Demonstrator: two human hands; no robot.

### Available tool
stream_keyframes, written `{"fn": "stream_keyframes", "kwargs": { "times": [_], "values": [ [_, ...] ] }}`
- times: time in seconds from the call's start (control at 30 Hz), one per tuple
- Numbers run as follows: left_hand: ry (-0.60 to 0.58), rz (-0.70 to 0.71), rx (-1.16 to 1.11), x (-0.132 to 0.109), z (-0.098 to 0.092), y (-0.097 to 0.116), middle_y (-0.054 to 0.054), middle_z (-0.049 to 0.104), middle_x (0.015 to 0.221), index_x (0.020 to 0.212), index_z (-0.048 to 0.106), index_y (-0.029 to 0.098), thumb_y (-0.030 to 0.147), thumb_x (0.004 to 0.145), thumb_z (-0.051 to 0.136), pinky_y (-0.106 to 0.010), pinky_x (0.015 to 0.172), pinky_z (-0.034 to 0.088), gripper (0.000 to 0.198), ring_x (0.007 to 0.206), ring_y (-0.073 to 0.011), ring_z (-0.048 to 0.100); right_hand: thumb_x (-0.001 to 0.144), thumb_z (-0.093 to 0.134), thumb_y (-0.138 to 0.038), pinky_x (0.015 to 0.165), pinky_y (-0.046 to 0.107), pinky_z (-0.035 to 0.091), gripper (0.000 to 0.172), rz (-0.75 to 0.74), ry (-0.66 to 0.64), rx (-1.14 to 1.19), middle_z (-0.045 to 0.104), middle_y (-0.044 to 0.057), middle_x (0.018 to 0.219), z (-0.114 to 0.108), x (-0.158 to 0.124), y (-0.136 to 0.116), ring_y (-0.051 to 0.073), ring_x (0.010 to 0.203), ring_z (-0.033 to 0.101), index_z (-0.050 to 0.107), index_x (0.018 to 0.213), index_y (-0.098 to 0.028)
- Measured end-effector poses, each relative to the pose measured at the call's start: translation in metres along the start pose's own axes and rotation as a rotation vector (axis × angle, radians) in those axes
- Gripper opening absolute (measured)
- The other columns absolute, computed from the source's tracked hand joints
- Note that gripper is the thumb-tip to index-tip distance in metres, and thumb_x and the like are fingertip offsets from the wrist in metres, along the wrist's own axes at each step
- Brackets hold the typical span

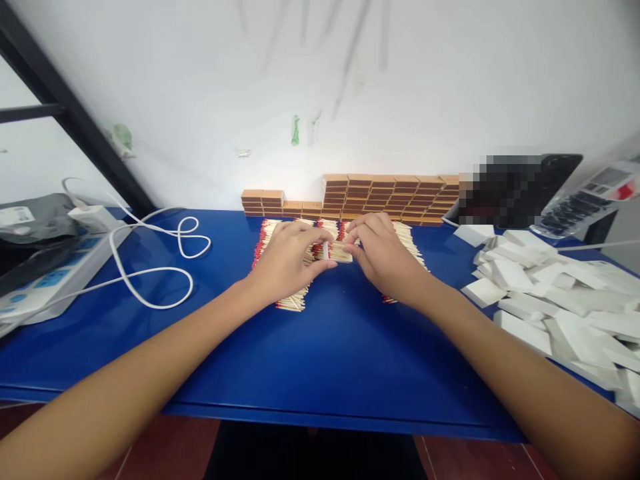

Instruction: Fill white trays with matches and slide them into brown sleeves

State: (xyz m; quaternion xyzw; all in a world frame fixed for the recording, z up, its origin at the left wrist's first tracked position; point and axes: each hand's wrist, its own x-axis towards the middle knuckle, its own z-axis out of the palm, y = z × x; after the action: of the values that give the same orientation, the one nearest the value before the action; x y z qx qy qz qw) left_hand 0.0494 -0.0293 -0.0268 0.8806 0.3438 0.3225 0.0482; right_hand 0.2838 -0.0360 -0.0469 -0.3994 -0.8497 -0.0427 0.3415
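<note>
Between both hands is a small white tray [326, 250] with matches [341, 254] at its right. My left hand [290, 257] pinches the tray's left end between thumb and fingers. My right hand [383, 253] is closed at the right end of the matches, thumb and fingertips together on them. Red-tipped matches lie in piles [291, 301] under and behind both hands, on the blue table [320, 360]. The hands hide part of the piles and of the tray.
Brown matchboxes [370, 195] are stacked along the wall. Many white trays [560, 293] are heaped at the right, near a dark phone [555, 190]. A white cable [150, 272] and a power strip [55, 277] lie at the left.
</note>
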Motion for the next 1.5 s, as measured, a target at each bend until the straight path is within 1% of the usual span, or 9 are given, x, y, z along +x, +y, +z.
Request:
{"fn": "stream_keyframes", "kwargs": {
  "times": [0.2,0.33,0.5,0.6,0.77,0.93,1.17,1.4,1.5],
  "values": [
    [0.009,-0.002,-0.019,0.0,0.001,-0.003,-0.004,0.079,0.114,0.116,0.073,0.023,0.037,0.089,0.086,-0.045,0.102,0.047,0.033,0.11,-0.0268,0.071,0.103,0.057,-0.02,0.097,0.051,0.046,0.005,-0.04,0.011,0.032,0.067,0.013,0.112,-0.005,0.002,-0.006,0.032,0.11,0.055,0.061,0.102,-0.023],
    [0.027,-0.057,-0.005,0.001,0.0,-0.006,-0.005,0.08,0.117,0.118,0.073,0.023,0.039,0.09,0.085,-0.046,0.104,0.047,0.034,0.113,-0.0272,0.072,0.103,0.057,-0.023,0.094,0.049,0.046,0.007,0.017,0.03,0.047,0.068,0.012,0.111,-0.009,0.004,-0.007,0.032,0.109,0.055,0.062,0.109,-0.024],
    [0.125,-0.183,0.078,0.002,-0.003,-0.008,-0.004,0.081,0.113,0.115,0.073,0.025,0.04,0.089,0.086,-0.048,0.104,0.048,0.033,0.112,-0.0292,0.072,0.103,0.057,-0.028,0.09,0.048,0.044,0.009,0.144,0.046,0.066,0.068,0.011,0.102,-0.005,0.003,-0.011,0.031,0.102,0.056,0.063,0.097,-0.024],
    [0.147,-0.235,0.105,0.003,-0.004,-0.01,-0.005,0.081,0.109,0.112,0.072,0.024,0.04,0.089,0.085,-0.047,0.101,0.049,0.031,0.111,-0.0301,0.072,0.1,0.06,-0.026,0.087,0.046,0.045,0.011,0.131,-0.022,0.096,0.066,0.009,0.093,0.004,0.001,-0.01,0.029,0.097,0.056,0.065,0.09,-0.024],
    [0.169,-0.217,0.132,0.004,-0.007,-0.01,-0.004,0.081,0.111,0.113,0.072,0.025,0.038,0.089,0.086,-0.049,0.104,0.045,0.031,0.112,-0.0299,0.071,0.099,0.062,-0.023,0.091,0.046,0.045,0.013,0.104,-0.132,0.101,0.066,0.009,0.093,0.017,0.002,-0.009,0.028,0.098,0.056,0.07,0.089,-0.023],
    [0.179,-0.216,0.152,0.005,-0.011,-0.009,-0.004,0.081,0.111,0.115,0.072,0.024,0.038,0.09,0.084,-0.049,0.103,0.044,0.031,0.114,-0.0308,0.07,0.098,0.063,-0.02,0.089,0.044,0.046,0.012,0.094,-0.154,0.085,0.068,0.009,0.094,0.02,0.006,-0.01,0.028,0.098,0.055,0.07,0.088,-0.021],
    [0.169,-0.195,0.152,0.005,-0.008,-0.011,-0.005,0.081,0.112,0.116,0.071,0.024,0.041,0.094,0.08,-0.049,0.103,0.044,0.03,0.114,-0.0306,0.07,0.098,0.063,-0.019,0.088,0.043,0.046,0.01,0.09,-0.176,0.091,0.069,0.008,0.094,0.018,0.005,-0.01,0.028,0.098,0.056,0.068,0.091,-0.022],
    [0.171,-0.197,0.148,0.004,-0.007,-0.012,-0.004,0.081,0.112,0.114,0.071,0.025,0.041,0.093,0.081,-0.049,0.104,0.043,0.028,0.114,-0.0301,0.07,0.099,0.061,-0.022,0.086,0.044,0.048,0.015,0.119,-0.205,0.063,0.067,0.009,0.09,0.019,0.007,-0.012,0.027,0.093,0.057,0.064,0.085,-0.023],
    [0.165,-0.189,0.149,0.004,-0.007,-0.013,-0.004,0.081,0.112,0.114,0.07,0.025,0.04,0.093,0.081,-0.049,0.104,0.043,0.028,0.114,-0.0296,0.07,0.1,0.059,-0.022,0.086,0.044,0.048,0.015,0.122,-0.241,0.02,0.067,0.009,0.091,0.019,0.008,-0.013,0.028,0.094,0.057,0.063,0.085,-0.022]
  ]
}}
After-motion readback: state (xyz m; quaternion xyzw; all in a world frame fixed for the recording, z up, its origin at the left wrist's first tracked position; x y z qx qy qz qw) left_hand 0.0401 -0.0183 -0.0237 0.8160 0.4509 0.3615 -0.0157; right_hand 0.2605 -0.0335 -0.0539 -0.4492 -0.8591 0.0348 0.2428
